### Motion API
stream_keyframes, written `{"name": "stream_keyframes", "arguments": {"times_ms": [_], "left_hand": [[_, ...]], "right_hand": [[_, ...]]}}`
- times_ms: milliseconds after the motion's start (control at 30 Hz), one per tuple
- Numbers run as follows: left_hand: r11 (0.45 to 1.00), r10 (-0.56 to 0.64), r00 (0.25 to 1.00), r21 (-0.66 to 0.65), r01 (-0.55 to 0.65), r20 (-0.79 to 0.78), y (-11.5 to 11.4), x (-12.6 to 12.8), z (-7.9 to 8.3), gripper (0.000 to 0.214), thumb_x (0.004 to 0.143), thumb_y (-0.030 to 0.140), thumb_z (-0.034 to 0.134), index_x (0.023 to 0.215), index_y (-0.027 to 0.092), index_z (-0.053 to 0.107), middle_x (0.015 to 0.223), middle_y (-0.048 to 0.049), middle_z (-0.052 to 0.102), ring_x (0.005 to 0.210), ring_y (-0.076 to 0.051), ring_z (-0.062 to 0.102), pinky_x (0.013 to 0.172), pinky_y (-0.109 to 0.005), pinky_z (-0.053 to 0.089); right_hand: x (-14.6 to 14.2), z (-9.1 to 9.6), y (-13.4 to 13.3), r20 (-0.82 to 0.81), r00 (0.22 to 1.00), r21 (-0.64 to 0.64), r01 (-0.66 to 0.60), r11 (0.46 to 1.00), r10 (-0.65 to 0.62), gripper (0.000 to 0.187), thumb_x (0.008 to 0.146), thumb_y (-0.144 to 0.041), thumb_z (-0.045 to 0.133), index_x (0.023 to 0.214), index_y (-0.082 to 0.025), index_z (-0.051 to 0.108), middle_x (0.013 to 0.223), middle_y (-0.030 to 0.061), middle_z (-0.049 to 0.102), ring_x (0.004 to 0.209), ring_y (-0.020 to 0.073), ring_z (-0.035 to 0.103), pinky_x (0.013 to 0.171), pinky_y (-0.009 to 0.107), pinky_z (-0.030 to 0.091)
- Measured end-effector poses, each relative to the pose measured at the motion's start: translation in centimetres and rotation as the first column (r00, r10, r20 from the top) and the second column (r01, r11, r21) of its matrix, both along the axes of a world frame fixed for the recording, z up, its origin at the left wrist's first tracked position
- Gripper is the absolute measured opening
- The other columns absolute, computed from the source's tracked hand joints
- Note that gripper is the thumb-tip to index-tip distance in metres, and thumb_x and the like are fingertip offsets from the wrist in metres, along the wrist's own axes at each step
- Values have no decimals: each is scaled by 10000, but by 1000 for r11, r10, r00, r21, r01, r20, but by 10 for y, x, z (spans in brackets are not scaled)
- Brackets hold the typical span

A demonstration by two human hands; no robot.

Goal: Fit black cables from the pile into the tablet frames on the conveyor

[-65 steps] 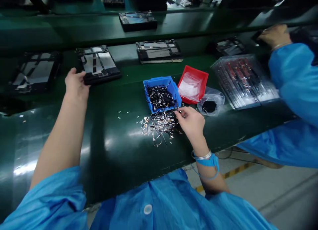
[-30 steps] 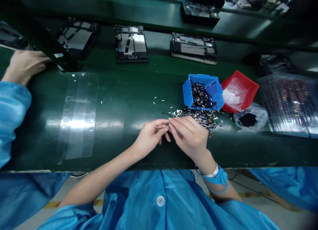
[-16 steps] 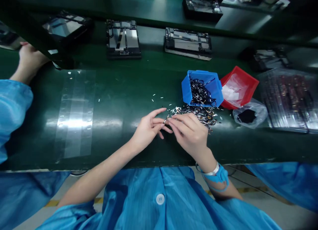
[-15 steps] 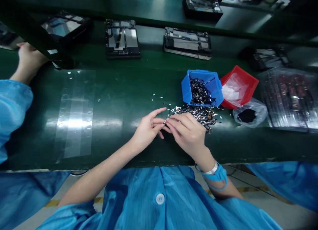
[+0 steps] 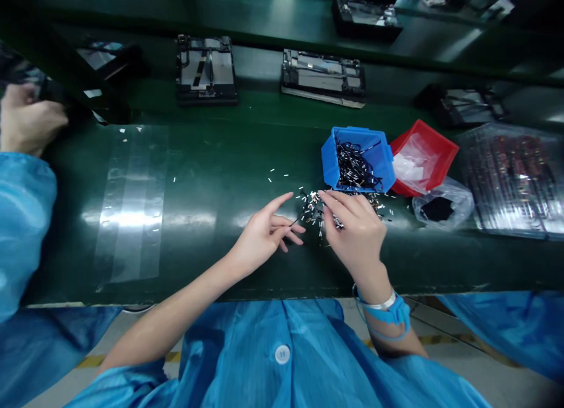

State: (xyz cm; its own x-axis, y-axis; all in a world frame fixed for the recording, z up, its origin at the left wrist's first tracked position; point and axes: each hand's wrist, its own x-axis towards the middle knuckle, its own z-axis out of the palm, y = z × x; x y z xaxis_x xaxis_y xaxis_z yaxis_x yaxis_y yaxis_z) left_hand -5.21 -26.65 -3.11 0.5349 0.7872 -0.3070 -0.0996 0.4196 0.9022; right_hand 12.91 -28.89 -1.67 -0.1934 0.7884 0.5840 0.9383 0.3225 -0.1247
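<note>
My left hand (image 5: 259, 234) pinches a thin black cable (image 5: 296, 221) between thumb and fingers, with the index finger stretched out. Just to the right, my right hand (image 5: 356, 231) is over a pile of small black cables (image 5: 337, 221), its fingers drawn together near small white strips (image 5: 314, 197). Whatever those fingertips hold, if anything, is too small to make out. Behind the pile stands a blue bin (image 5: 328, 161) holding more black cables (image 5: 352, 164). My right hand covers part of the pile.
Right of the blue bin are a red bin (image 5: 440, 155), a clear bag with black contents (image 5: 445, 205) and stacked clear trays (image 5: 515, 179). Black device parts (image 5: 207, 70) line the back. Clear plastic film (image 5: 134, 220) lies left, near a co-worker's hand (image 5: 30, 120).
My right hand has moved right and slightly up, away from my left hand, over the pile. My left hand keeps the cable. The co-worker's hand at the left has shifted.
</note>
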Motion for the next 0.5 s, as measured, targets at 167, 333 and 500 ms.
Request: {"name": "stream_keyframes", "arguments": {"times_ms": [167, 333, 500], "left_hand": [[995, -61, 996, -80, 65, 60, 3, -1, 4, 703, 832, 123, 590, 1466, 161, 288, 884, -90, 735, 726, -195, 727, 509, -200, 514], [985, -109, 992, -131, 117, 64, 2, -4, 14, 750, 813, 179, 630, 1465, 145, 262, 891, -103, 731, 714, -209, 721, 493, -220, 504], [976, 155, 982, 172, -135, -104, 59, -8, 21, 538, 789, 310, 685, 1271, 153, 505, 1098, -132, 695, 936, -235, 689, 622, -257, 524]], "right_hand": [[-1, -5, 0, 16, 971, -18, -239, 971, 239, 249, 859, -97, 563, 1055, -187, 687, 834, 53, 709, 734, 155, 580, 620, 270, 486], [-3, -8, 0, -82, 953, 40, -289, 956, 292, 166, 847, -73, 582, 865, -189, 699, 749, 44, 679, 681, 137, 554, 579, 254, 475], [5, -4, 1, -346, 918, 26, -197, 980, 194, 177, 838, -61, 592, 868, -199, 699, 797, 49, 705, 729, 151, 622, 626, 298, 534]]}}
